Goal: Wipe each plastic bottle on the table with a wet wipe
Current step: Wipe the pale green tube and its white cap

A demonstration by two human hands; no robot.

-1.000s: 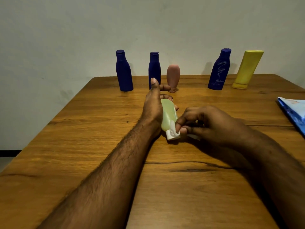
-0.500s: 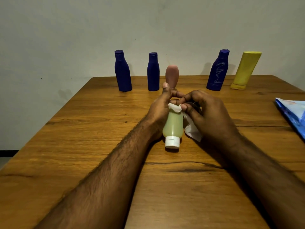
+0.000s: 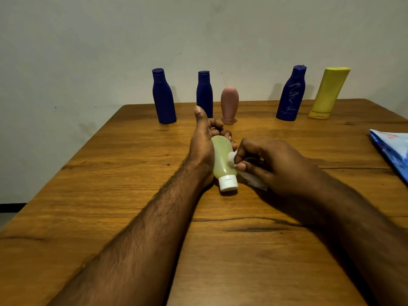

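My left hand (image 3: 202, 141) grips a pale green bottle (image 3: 221, 160) with a white cap, held cap-down toward me over the table's middle. My right hand (image 3: 269, 162) pinches a white wet wipe (image 3: 254, 181) and presses it against the bottle's right side. Along the far edge stand two dark blue bottles (image 3: 163, 97) (image 3: 204, 93), a pink bottle (image 3: 229, 104) on its cap, a third dark blue bottle (image 3: 291, 94) with a pale squiggle, and a yellow bottle (image 3: 329, 92) leaning right.
The wooden table (image 3: 110, 195) reaches a plain wall at the back. A blue and white packet (image 3: 393, 151) lies at the right edge. My forearms cross the near half of the table.
The right hand slid the wipe from the bottle's top end down to its middle right side. The bottle tilted slightly, with its cap nearer me.
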